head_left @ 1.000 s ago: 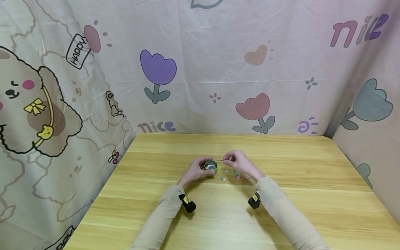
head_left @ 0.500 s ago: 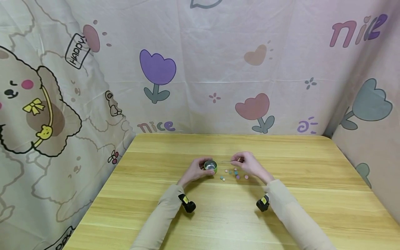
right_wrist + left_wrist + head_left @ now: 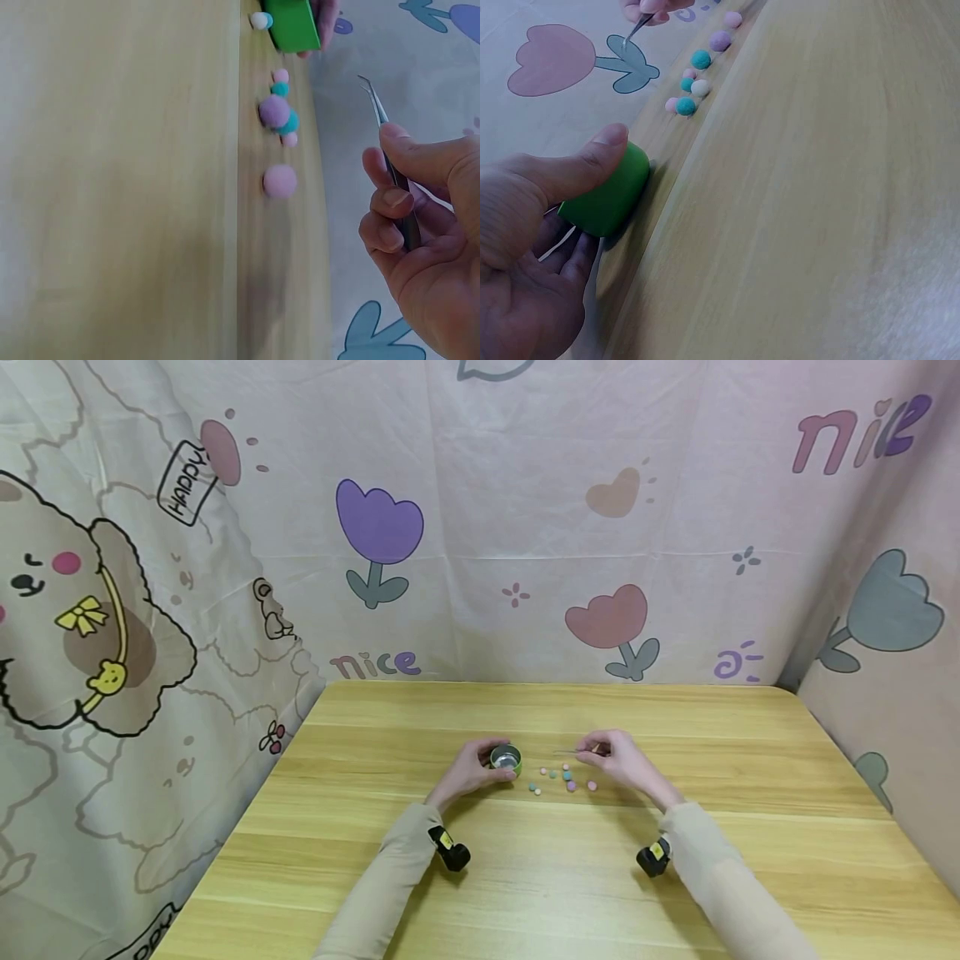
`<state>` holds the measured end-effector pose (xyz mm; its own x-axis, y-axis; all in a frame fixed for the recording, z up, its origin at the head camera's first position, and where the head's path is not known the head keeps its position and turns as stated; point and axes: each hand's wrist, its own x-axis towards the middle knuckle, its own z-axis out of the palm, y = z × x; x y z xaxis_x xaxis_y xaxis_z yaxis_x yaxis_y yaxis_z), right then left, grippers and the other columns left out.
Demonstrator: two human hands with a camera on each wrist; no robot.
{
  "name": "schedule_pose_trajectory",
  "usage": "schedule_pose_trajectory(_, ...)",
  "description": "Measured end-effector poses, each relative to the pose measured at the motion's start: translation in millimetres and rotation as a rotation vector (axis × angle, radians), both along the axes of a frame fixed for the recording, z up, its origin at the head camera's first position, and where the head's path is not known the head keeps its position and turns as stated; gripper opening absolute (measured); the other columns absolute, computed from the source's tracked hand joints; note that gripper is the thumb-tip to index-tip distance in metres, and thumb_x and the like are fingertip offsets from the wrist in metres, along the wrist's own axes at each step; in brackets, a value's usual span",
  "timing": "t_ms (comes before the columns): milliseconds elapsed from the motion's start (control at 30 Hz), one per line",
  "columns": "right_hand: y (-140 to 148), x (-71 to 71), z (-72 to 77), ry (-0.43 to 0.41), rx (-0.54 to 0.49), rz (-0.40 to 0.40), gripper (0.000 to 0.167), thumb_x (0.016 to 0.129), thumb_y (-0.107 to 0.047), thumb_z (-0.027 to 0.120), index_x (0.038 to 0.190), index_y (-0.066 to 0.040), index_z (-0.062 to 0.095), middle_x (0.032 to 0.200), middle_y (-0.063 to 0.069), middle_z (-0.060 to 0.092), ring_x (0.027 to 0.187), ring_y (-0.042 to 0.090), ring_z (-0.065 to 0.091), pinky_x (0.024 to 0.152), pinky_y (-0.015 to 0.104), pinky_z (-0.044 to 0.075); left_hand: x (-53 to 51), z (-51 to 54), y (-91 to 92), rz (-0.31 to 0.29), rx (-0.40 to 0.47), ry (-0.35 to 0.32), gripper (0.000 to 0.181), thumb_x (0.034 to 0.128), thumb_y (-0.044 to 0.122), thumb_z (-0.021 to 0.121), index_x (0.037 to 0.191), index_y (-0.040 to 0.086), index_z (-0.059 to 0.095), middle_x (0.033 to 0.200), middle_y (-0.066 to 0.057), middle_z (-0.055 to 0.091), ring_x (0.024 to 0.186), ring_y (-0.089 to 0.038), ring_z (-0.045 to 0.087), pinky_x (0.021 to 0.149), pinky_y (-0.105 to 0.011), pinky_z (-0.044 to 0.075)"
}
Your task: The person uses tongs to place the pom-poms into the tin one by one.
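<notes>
A small green tin (image 3: 506, 761) with a silvery inside stands on the table, and my left hand (image 3: 471, 770) curls round its left side; the left wrist view shows the thumb on the tin's green wall (image 3: 609, 196). My right hand (image 3: 621, 762) pinches dark metal tweezers (image 3: 397, 172) between thumb and fingers, their bent tips pointing left, a little apart and with nothing between them. Several small pom-poms lie between the hands: a pink one (image 3: 280, 181), a purple one (image 3: 274, 111), a white one (image 3: 259, 20), and others in teal and pink.
The pale wooden table (image 3: 540, 893) reaches back to a patterned cloth (image 3: 480, 527) that hangs behind it and along both sides. A black wrist camera sits at each sleeve, the left one (image 3: 450, 850) and the right one (image 3: 654, 857).
My right hand has moved to the right with the tweezers, away from the tin. The left hand and the tin have stayed in place.
</notes>
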<state>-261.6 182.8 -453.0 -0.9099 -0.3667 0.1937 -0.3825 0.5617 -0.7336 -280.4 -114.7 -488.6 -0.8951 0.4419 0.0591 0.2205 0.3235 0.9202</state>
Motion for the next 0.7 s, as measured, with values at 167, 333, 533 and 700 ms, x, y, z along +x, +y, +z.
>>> schedule_pose_trajectory(167, 10, 2.9, -2.1, -0.005, 0.003, -0.008, 0.013, 0.092, -0.008, 0.07, 0.099, 0.002, 0.074, 0.089, 0.012, 0.073, 0.068, 0.007, 0.055, 0.058, 0.019, 0.046, 1.5, -0.7, 0.1, 0.018, -0.002, 0.01, 0.062, 0.0847, 0.004, 0.079, 0.139, -0.009, 0.052, 0.135, -0.03, 0.06, 0.124, -0.044, 0.06, 0.112, -0.052, 0.047)
schedule_pose_trajectory(333, 19, 6.0, -3.4, 0.005, 0.018, -0.027, 0.015, 0.091, -0.009, 0.071, 0.1, 0.002, 0.074, 0.09, 0.012, 0.074, 0.069, 0.004, 0.054, 0.059, 0.019, 0.048, 1.6, 0.2, -1.0, 0.014, -0.005, 0.008, 0.063, 0.084, 0.007, 0.08, 0.139, -0.007, 0.052, 0.134, -0.027, 0.061, 0.123, -0.041, 0.061, 0.111, -0.048, 0.049)
schedule_pose_trajectory(533, 30, 10.5, -4.0, -0.005, 0.015, -0.03, 0.012, 0.091, -0.009, 0.071, 0.098, 0.001, 0.074, 0.089, 0.012, 0.073, 0.071, 0.009, 0.058, 0.06, 0.019, 0.049, 1.5, 0.6, -0.9, 0.017, -0.029, 0.009, 0.063, 0.0843, 0.009, 0.081, 0.139, -0.006, 0.053, 0.134, -0.026, 0.062, 0.123, -0.038, 0.062, 0.111, -0.045, 0.05)
schedule_pose_trajectory(700, 39, 14.1, -4.1, -0.024, 0.015, -0.036, 0.011, 0.092, -0.009, 0.071, 0.098, -0.001, 0.074, 0.087, 0.011, 0.073, 0.071, 0.017, 0.06, 0.058, 0.02, 0.048, 4.8, 4.3, 0.3, 0.003, -0.013, 0.017, 0.064, 0.0849, 0.006, 0.079, 0.14, -0.009, 0.051, 0.135, -0.03, 0.06, 0.124, -0.043, 0.06, 0.111, -0.05, 0.048)
